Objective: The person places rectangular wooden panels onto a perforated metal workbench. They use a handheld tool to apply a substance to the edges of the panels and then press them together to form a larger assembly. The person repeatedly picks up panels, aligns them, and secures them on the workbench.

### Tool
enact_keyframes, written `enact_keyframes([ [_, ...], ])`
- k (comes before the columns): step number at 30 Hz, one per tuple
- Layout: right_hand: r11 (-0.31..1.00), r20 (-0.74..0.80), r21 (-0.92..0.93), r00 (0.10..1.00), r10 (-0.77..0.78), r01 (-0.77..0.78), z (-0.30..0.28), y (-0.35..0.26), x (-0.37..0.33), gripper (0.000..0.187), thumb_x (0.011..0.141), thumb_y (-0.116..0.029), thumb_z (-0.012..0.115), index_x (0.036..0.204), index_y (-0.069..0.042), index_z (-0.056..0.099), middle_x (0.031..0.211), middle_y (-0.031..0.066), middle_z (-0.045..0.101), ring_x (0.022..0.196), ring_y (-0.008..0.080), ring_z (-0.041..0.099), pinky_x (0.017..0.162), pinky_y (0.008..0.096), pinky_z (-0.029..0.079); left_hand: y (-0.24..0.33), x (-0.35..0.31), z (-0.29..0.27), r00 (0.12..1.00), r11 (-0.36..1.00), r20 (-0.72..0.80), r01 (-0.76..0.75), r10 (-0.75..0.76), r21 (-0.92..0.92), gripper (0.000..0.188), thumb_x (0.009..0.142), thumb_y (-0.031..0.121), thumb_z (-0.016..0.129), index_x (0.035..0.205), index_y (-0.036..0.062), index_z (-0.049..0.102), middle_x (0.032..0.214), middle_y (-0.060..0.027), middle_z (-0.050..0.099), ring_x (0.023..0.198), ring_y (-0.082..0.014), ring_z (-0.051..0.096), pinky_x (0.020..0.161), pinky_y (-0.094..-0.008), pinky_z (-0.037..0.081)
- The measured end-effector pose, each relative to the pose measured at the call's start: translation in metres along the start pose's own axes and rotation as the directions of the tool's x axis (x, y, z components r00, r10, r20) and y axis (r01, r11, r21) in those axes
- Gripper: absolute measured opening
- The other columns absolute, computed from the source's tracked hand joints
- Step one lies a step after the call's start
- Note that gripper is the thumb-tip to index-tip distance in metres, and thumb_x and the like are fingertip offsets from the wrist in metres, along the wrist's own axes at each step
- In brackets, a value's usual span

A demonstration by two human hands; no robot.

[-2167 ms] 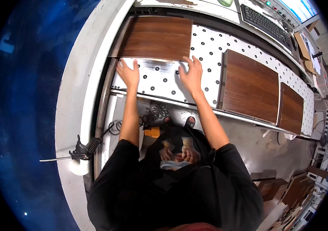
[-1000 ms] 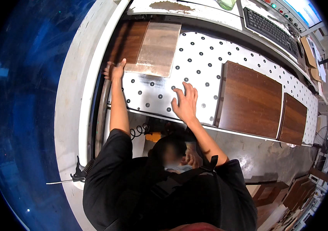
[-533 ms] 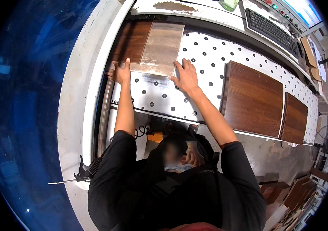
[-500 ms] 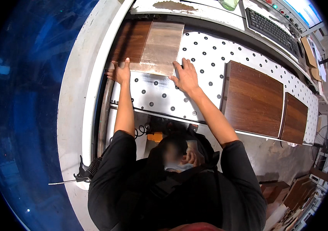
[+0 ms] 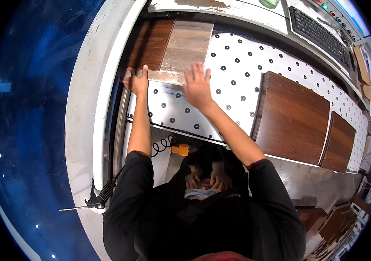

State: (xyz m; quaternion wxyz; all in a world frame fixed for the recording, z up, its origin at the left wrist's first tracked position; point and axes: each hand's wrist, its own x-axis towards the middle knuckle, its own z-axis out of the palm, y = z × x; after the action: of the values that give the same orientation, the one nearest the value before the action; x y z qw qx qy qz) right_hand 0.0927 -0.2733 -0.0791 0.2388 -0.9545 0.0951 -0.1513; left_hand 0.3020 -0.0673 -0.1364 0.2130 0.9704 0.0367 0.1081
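Observation:
A dark brown wood board (image 5: pixel 150 45) lies at the far left of the machine table, beside a paler, worn grey-brown board (image 5: pixel 187 45). A strip of the same pale colour runs along the dark board's near edge. My left hand (image 5: pixel 137 81) is at the near left corner of these boards, thumb apart from the fingers and pointing away from me. Over the near edge of the pale board is my right hand (image 5: pixel 198 89), fingers extended and slightly blurred. Whether its fingertips press on the board I cannot tell. Neither hand grips anything.
The white table top (image 5: pixel 233 65) is dotted with black round studs. Two dark brown panels, a larger (image 5: pixel 296 117) and a smaller (image 5: pixel 338 141), lie at the right. Beyond are a keyboard (image 5: pixel 320 37) and control buttons. An air gun (image 5: pixel 96 199) hangs at the left rail.
My right hand has moved left, from the pale board's near right corner to over its near edge. My left hand stays at the corner. The whole view has shifted slightly.

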Motion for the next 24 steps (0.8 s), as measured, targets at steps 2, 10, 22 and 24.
enact_keyframes([
  [2, 0.998, 0.050, 0.030, 0.997, -0.060, 0.058, 0.018, -0.014, 0.019, 0.069, 0.091, -0.030, 0.063, 0.147, 0.005, 0.043, 0.158, 0.0298, 0.030, 0.152, 0.0447, 0.016, 0.121, 0.0638, 0.007, 0.001, 0.000, -0.001, 1.000, 1.000, 0.007, 0.003, -0.003, -0.016, 0.110, 0.078, 0.087, 0.052, 0.158, 0.0147, 0.034, 0.150, -0.0450, 0.027, 0.148, -0.0555, 0.012, 0.122, -0.0521, 0.009],
  [10, 0.983, 0.062, 0.103, 0.985, -0.161, 0.154, 0.055, -0.043, 0.053, 0.075, 0.093, -0.039, 0.059, 0.144, 0.013, 0.041, 0.157, 0.0269, 0.034, 0.151, 0.0366, 0.025, 0.123, 0.0585, 0.010, 0.006, -0.012, -0.019, 0.998, 0.994, 0.065, 0.023, -0.015, -0.111, 0.109, 0.081, 0.083, 0.055, 0.157, 0.0074, 0.035, 0.156, -0.0429, 0.020, 0.151, -0.0536, 0.003, 0.123, -0.0520, 0.005],
  [22, 0.987, 0.095, 0.046, 0.983, -0.160, 0.156, 0.049, -0.038, 0.061, 0.072, 0.093, -0.036, 0.056, 0.145, 0.012, 0.042, 0.158, 0.0259, 0.034, 0.152, 0.0355, 0.024, 0.124, 0.0562, 0.009, 0.011, -0.006, -0.014, 1.000, 0.990, -0.017, -0.022, 0.019, -0.138, 0.102, 0.082, 0.073, 0.066, 0.149, -0.0024, 0.045, 0.155, -0.0305, 0.037, 0.146, -0.0439, 0.026, 0.122, -0.0438, 0.017],
  [24, 0.985, 0.079, 0.053, 0.982, -0.169, 0.165, 0.050, -0.038, 0.061, 0.071, 0.092, -0.033, 0.055, 0.145, 0.013, 0.042, 0.158, 0.0266, 0.035, 0.151, 0.0361, 0.026, 0.124, 0.0569, 0.009, 0.008, -0.004, -0.018, 0.999, 0.990, 0.053, 0.007, 0.000, -0.143, 0.104, 0.082, 0.076, 0.063, 0.153, 0.0048, 0.040, 0.157, -0.0365, 0.025, 0.150, -0.0476, 0.009, 0.123, -0.0463, 0.010],
])
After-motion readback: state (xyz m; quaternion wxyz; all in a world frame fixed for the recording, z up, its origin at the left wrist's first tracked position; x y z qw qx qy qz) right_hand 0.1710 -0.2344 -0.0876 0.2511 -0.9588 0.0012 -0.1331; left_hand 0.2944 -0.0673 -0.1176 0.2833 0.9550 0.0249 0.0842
